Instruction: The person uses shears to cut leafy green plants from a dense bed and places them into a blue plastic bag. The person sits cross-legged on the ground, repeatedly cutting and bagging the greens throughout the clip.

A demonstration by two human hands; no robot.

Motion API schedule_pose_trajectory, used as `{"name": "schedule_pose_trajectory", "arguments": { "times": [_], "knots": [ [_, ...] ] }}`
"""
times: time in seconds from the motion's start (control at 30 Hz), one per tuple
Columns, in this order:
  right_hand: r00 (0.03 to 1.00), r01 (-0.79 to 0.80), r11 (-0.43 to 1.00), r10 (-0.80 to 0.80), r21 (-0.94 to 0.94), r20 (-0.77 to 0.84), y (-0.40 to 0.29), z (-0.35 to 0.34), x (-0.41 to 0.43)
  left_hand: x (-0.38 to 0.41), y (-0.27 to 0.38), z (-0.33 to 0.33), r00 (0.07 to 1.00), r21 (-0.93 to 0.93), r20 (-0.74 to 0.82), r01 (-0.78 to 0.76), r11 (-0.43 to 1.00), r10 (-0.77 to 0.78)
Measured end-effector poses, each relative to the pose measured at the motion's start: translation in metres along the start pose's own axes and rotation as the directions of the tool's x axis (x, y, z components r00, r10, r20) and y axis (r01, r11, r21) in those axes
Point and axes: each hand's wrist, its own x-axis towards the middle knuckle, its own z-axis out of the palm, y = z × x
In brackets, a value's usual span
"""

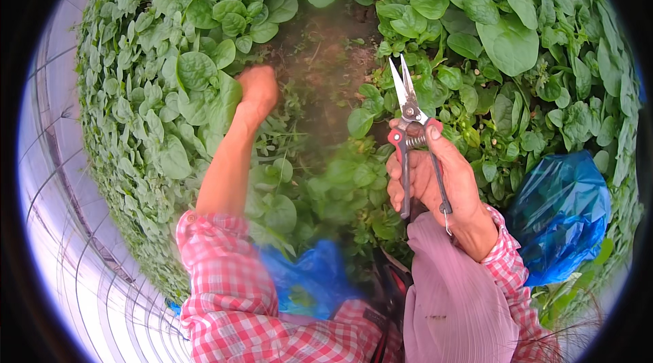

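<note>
Garden snips (410, 113) with red-and-dark handles and a coil spring rest in my right hand (451, 179). Their blades stand slightly apart and point away from me, above low green plants. At the edge of the left-hand foliage is my left hand (259, 88), curled, with its back towards the camera. A broad green leaf (224, 97) lies against its wrist side. The fingers are hidden, so whether they grip anything does not show. Between the two hands runs a strip of bare brown soil (326, 77), blurred in places.
Dense broad-leaved plants (137, 82) fill the left, with more leafy plants (510, 46) on the right. A blue plastic bag (566, 215) sits beside my right forearm. Another blue plastic bag (311, 276) lies near my body. Curved greenhouse framing (66, 169) borders the far left.
</note>
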Motion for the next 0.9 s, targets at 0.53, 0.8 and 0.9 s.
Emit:
{"name": "schedule_pose_trajectory", "arguments": {
  "times": [0.53,0.8,0.9],
  "knots": [
    [0.999,-0.030,0.999,0.031,-0.033,0.018,0.006,0.012,0.000,-0.076,0.099,0.005,0.967,0.026,-0.091,-0.238,0.971,0.239],
    [1.000,-0.026,0.999,0.026,-0.032,-0.007,0.007,0.008,0.002,-0.048,0.063,0.005,0.943,-0.169,0.196,-0.238,0.957,0.269],
    [1.000,-0.028,0.999,0.028,-0.035,0.004,0.007,0.008,0.000,-0.042,0.060,-0.004,0.905,-0.220,0.341,-0.186,0.958,0.254]
  ]
}}
